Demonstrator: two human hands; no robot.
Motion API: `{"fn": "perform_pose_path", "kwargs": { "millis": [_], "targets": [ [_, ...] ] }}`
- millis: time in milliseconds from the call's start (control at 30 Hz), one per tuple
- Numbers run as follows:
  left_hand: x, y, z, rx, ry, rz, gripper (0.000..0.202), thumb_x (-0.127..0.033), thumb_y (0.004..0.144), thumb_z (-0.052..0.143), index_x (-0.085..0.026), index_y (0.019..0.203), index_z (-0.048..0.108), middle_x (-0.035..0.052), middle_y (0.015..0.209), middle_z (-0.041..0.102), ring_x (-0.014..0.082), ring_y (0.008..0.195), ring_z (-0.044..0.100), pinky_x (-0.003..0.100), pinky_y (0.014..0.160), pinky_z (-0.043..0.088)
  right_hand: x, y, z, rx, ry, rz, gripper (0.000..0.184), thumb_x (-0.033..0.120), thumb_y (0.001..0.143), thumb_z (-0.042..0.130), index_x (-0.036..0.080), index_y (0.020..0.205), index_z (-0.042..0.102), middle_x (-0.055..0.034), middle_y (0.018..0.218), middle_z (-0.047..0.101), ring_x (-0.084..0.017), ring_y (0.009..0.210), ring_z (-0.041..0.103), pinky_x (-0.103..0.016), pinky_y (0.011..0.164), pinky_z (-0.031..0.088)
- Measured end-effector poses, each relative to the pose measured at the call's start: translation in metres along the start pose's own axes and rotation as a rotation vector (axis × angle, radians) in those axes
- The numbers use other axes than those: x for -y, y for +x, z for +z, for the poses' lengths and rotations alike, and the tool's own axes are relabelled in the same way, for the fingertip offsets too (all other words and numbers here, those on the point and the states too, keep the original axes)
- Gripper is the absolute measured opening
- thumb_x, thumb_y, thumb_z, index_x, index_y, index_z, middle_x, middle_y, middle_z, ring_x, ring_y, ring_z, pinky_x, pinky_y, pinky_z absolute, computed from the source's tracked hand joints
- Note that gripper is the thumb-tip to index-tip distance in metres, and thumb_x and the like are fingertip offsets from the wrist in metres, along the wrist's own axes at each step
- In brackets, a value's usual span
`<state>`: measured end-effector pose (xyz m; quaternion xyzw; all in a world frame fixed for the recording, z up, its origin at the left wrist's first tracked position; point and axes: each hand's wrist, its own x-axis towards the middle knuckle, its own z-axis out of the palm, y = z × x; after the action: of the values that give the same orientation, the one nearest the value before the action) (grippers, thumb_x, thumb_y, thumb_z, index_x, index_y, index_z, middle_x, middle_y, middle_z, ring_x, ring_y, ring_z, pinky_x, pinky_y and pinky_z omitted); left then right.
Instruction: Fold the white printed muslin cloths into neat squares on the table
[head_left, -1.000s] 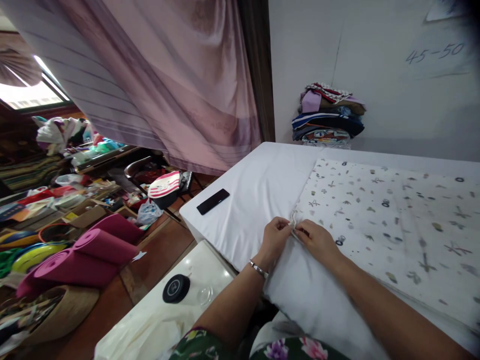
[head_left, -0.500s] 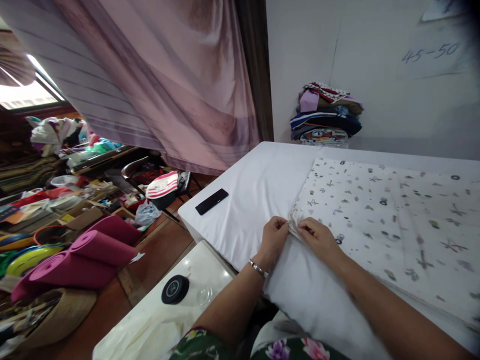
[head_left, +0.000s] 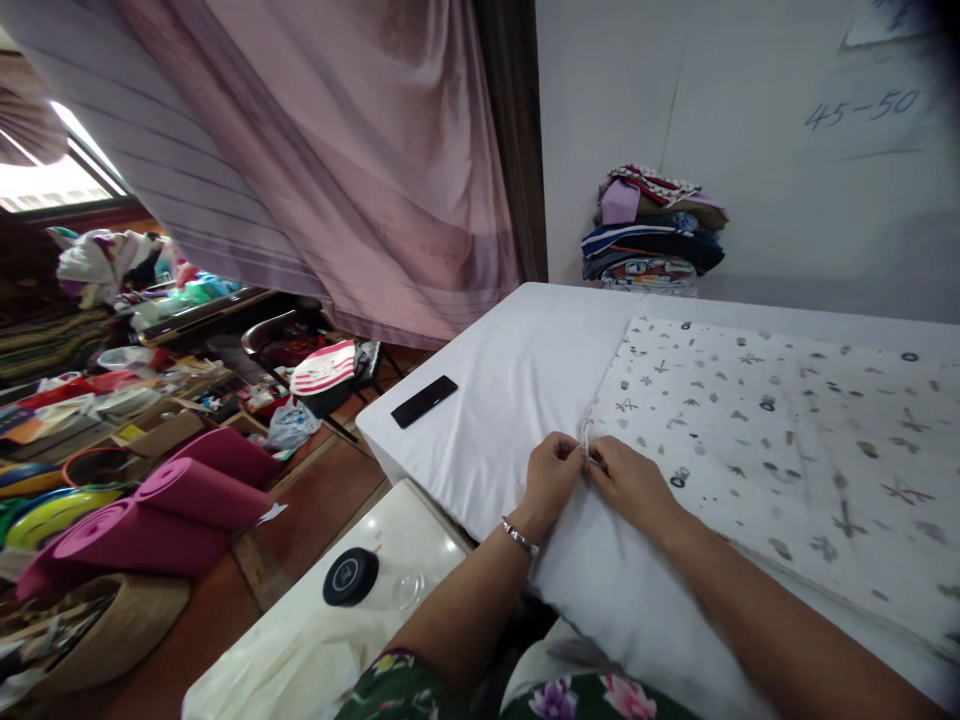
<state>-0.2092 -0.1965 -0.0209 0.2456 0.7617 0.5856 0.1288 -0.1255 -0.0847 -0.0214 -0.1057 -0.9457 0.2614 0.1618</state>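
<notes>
A white patterned cloth with small dark motifs lies spread over a white-covered table. My left hand, with a silver bracelet at the wrist, and my right hand meet at the cloth's near left corner. Both pinch that bunched corner, fingers curled closed and touching each other. A black phone lies on the table to the left of my hands.
A stack of folded clothes sits against the far wall. A purple curtain hangs left of the table. Rolled pink mats, a basket and cluttered goods fill the floor at left. A black round object rests on a cream surface below.
The cloth corner was lifted and spread a little half a second ago; now my fingers have drawn together on it again. Hands stay in the same spot.
</notes>
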Motion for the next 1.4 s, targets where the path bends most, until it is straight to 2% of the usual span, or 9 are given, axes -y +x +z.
{"fn": "perform_pose_path", "kwargs": {
  "millis": [400,600,767,867,1033,1233,1400],
  "targets": [
    [0.0,0.0,-0.001,-0.015,-0.006,-0.046,0.002,-0.017,0.067,0.055,-0.017,0.067,0.056,-0.0029,0.064,0.057,0.0104,0.062,0.05,0.022,0.06,0.039,-0.01,0.002,-0.001,0.042,0.19,0.044,0.019,0.037,0.087,0.042,0.022,0.079,0.051,0.0004,0.075,0.058,-0.015,0.069,0.053,-0.027,0.063,0.037],
    [0.001,0.0,-0.001,-0.005,-0.002,-0.043,0.002,-0.016,0.067,0.054,-0.017,0.067,0.056,-0.0028,0.065,0.057,0.0106,0.063,0.051,0.022,0.06,0.04,-0.004,-0.001,0.0,0.046,0.024,0.004,0.019,0.033,0.09,0.037,0.021,0.084,0.05,-0.0011,0.083,0.058,-0.015,0.076,0.054,-0.027,0.063,0.036],
    [0.002,-0.001,-0.003,0.008,0.057,0.006,0.004,-0.016,0.068,0.053,-0.018,0.067,0.057,-0.003,0.064,0.058,0.0105,0.063,0.051,0.022,0.06,0.039,0.001,-0.002,0.001,0.049,-0.102,-0.025,0.014,0.028,0.088,0.039,0.02,0.085,0.05,-0.0025,0.086,0.058,-0.016,0.079,0.054,-0.026,0.061,0.034],
    [0.0,0.0,-0.003,0.004,0.056,0.006,0.004,-0.016,0.067,0.053,-0.017,0.067,0.057,-0.0028,0.064,0.058,0.0106,0.063,0.052,0.022,0.061,0.039,-0.001,-0.002,0.002,0.004,-0.11,-0.029,0.015,0.026,0.089,0.037,0.02,0.082,0.049,-0.0026,0.084,0.058,-0.015,0.077,0.054,-0.026,0.061,0.035],
    [-0.001,0.003,-0.003,-0.034,-0.014,-0.093,0.004,-0.015,0.065,0.053,-0.017,0.063,0.055,-0.0034,0.058,0.056,0.0099,0.058,0.05,0.021,0.056,0.038,-0.002,-0.004,-0.001,-0.112,-0.149,0.006,0.016,0.027,0.089,0.037,0.02,0.086,0.051,-0.003,0.084,0.058,-0.016,0.078,0.055,-0.026,0.06,0.034],
    [0.001,0.004,-0.001,-0.025,-0.092,-0.105,0.001,-0.017,0.064,0.056,-0.017,0.064,0.055,-0.0028,0.058,0.056,0.0103,0.058,0.051,0.021,0.057,0.039,0.01,-0.007,-0.002,0.032,-0.215,-0.026,0.014,0.024,0.088,0.038,0.02,0.085,0.051,-0.0055,0.088,0.059,-0.019,0.083,0.054,-0.028,0.061,0.033],
    [0.0,0.003,-0.004,0.05,-0.226,-0.125,0.007,-0.023,0.07,0.056,-0.017,0.068,0.057,-0.0025,0.058,0.057,0.0093,0.054,0.051,0.021,0.054,0.039,0.008,-0.008,0.001,-0.006,-0.123,-0.009,0.018,0.034,0.088,0.039,0.02,0.086,0.051,-0.0055,0.088,0.06,-0.019,0.08,0.054,-0.028,0.062,0.035]
  ]
}}
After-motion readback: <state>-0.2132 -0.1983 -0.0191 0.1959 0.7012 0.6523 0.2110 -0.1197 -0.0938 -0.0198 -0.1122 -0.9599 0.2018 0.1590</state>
